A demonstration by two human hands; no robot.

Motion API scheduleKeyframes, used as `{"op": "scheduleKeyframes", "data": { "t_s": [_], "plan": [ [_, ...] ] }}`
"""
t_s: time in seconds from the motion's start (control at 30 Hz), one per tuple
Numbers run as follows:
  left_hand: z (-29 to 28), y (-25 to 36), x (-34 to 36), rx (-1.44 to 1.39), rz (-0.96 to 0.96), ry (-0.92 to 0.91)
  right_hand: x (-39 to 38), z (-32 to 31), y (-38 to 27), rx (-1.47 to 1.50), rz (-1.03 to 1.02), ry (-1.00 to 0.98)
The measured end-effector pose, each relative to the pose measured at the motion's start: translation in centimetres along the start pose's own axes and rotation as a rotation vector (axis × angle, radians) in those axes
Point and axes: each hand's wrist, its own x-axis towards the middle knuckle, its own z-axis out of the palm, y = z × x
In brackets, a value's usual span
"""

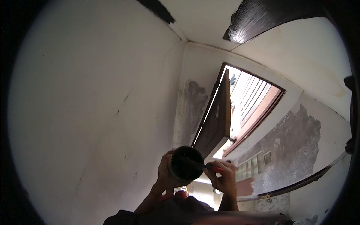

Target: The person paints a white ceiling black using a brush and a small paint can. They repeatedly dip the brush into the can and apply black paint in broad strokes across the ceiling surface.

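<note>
My left hand [163, 176] is wrapped around a round can [171, 169] from its left side and underneath. The can's mouth faces the view, and its inside is dark; how full it is I cannot make out. A paintbrush [214, 168] with a reddish handle is gripped in my right hand [225, 182], close to the can's right side. Its dark head reaches over the rim into the mouth of the can, where the bristle tip blends with the dark inside.
A broad glossy black painted band [270, 18] crosses the surface overhead, with a smaller black strip [159, 10] to its left. Beyond my hands a dark door [221, 112] stands ajar in a bright doorway. Grey patches [292, 138] mark the right wall; a pale wall [93, 93] fills the left.
</note>
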Motion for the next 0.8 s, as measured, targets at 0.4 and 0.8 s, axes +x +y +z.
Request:
{"op": "scheduleKeyframes", "data": {
  "t_s": [0.4,0.8],
  "plan": [
    [1.2,-0.7,-0.1,0.058,0.117,0.004,2.3,3.7,1.9,-0.201,-0.170,-0.131],
    [1.2,-1.3,0.1,0.144,0.141,-0.028,1.4,0.4,1.4,-0.125,-0.039,0.077]
  ]
}}
